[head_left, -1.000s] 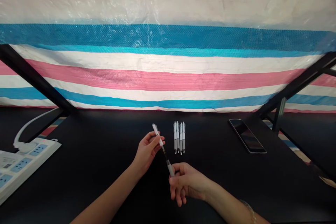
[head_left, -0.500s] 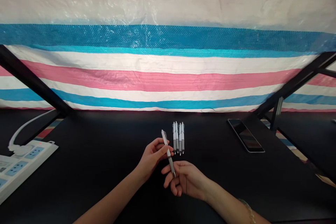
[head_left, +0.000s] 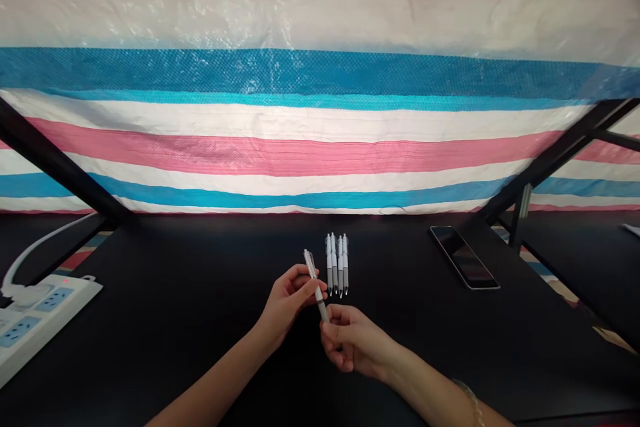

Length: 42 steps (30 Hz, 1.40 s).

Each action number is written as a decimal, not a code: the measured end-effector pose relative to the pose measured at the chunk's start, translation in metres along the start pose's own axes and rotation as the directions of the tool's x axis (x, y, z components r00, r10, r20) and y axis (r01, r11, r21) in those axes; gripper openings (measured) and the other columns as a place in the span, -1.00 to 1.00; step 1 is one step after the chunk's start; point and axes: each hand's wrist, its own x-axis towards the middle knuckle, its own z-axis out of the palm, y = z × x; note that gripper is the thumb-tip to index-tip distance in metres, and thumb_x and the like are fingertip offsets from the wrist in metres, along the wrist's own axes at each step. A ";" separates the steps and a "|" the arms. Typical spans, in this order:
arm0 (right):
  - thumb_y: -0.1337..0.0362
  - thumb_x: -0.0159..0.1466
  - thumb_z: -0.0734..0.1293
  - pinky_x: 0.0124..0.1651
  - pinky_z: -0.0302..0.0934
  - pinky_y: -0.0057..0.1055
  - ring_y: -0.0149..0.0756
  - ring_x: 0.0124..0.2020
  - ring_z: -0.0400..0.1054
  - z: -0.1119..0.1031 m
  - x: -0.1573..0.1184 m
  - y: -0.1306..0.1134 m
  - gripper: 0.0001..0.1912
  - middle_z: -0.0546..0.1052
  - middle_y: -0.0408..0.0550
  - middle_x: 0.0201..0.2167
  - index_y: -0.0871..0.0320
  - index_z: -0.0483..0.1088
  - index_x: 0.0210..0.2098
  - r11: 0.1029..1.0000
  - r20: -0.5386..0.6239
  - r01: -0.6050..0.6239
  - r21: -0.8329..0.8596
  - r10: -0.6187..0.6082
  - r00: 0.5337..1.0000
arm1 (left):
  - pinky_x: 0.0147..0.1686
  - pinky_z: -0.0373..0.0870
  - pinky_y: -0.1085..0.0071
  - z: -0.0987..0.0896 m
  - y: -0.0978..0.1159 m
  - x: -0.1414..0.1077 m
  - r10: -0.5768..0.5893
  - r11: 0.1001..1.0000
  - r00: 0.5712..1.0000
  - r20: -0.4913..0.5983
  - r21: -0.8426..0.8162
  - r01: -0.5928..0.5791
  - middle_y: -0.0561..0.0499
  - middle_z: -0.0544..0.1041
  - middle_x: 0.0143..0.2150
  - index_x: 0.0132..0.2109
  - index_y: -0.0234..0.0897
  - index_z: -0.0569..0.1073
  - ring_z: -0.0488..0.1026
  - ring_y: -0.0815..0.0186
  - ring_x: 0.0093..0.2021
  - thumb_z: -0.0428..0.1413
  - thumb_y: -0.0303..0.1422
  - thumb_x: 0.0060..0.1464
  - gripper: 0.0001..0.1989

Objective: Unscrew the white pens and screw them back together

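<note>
Pinching one slim white-and-grey plastic click pen in both hands.
Holding its white barrel in the left hand, its grey grip in the right hand, tilted between the two. Well inside the edges of the flat black tabletop, just short of four matching plastic pens, with room towards one dark-screened phone, right, and one white plastic power strip, far left.
</note>
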 end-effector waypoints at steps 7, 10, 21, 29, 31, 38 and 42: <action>0.14 0.11 0.41 -0.56 0.19 -0.56 -0.39 -0.48 0.38 0.001 0.000 0.000 -0.66 0.42 -0.11 -0.48 0.24 0.31 -0.25 0.998 -0.016 0.020 0.060 -0.019 1.000 | -0.26 0.42 0.41 0.000 0.001 0.000 0.014 1.000 0.999 -0.041 -0.005 -0.014 -0.05 0.57 -0.35 -0.22 -0.31 0.45 0.51 0.30 -0.35 0.25 -0.32 -0.06 -0.76; 0.15 0.06 0.45 -0.62 0.09 -0.60 -0.46 -0.63 0.27 0.002 0.001 0.001 -0.67 0.25 -0.28 -0.72 0.24 0.28 -0.41 0.998 -0.047 0.047 0.050 -0.045 0.998 | -0.24 0.43 0.38 0.000 0.002 0.000 0.025 1.000 0.999 -0.032 -0.003 -0.025 -0.07 0.58 -0.33 -0.22 -0.30 0.45 0.52 0.28 -0.33 0.25 -0.32 -0.06 -0.75; -0.01 0.15 0.32 -0.73 -0.07 -0.61 -0.48 -0.72 0.21 0.002 0.003 -0.001 -0.60 0.39 -0.13 -0.67 0.26 0.28 -0.34 0.999 -0.072 0.035 -0.014 -0.036 0.997 | -0.20 0.41 0.36 0.000 0.000 0.000 0.051 0.999 0.999 -0.009 0.008 -0.050 -0.05 0.56 -0.32 -0.18 -0.30 0.45 0.50 0.26 -0.29 0.22 -0.35 -0.01 -0.77; 0.07 0.07 0.41 -0.78 -0.14 -0.65 -0.58 -0.76 0.11 0.006 0.002 -0.002 -0.63 0.36 -0.21 -0.64 0.24 0.28 -0.36 0.993 -0.162 0.081 -0.085 -0.094 0.982 | -0.23 0.42 0.39 0.000 0.001 0.000 0.073 0.997 0.997 -0.031 0.037 -0.072 -0.06 0.55 -0.33 -0.17 -0.30 0.45 0.48 0.28 -0.31 0.22 -0.33 -0.01 -0.76; 0.01 0.14 0.33 -0.78 -0.15 -0.64 -0.57 -0.78 0.11 0.003 0.002 -0.002 -0.59 0.39 -0.15 -0.65 0.29 0.32 -0.33 0.996 -0.111 0.060 -0.064 -0.066 0.992 | -0.22 0.41 0.39 0.000 0.001 0.001 0.062 0.998 0.998 -0.018 0.021 -0.062 -0.06 0.54 -0.33 -0.16 -0.31 0.45 0.49 0.29 -0.31 0.21 -0.33 -0.01 -0.76; 0.06 0.12 0.37 -0.68 0.01 -0.63 -0.51 -0.63 0.26 0.005 0.000 -0.004 -0.62 0.42 -0.13 -0.54 0.26 0.35 -0.24 0.993 -0.112 0.085 -0.083 -0.094 0.989 | -0.23 0.41 0.38 0.000 0.000 0.001 0.070 0.997 0.997 -0.021 0.020 -0.069 -0.07 0.54 -0.32 -0.14 -0.31 0.45 0.48 0.27 -0.30 0.20 -0.35 0.01 -0.76; 0.00 0.17 0.32 -0.72 -0.10 -0.61 -0.57 -0.75 0.14 0.002 0.001 -0.002 -0.56 0.39 -0.15 -0.66 0.33 0.39 -0.29 0.992 -0.060 0.057 -0.108 -0.064 0.996 | -0.23 0.40 0.39 -0.001 -0.002 0.002 0.067 0.997 0.997 0.030 -0.044 -0.066 -0.05 0.52 -0.33 -0.15 -0.32 0.46 0.47 0.29 -0.31 0.19 -0.38 0.02 -0.79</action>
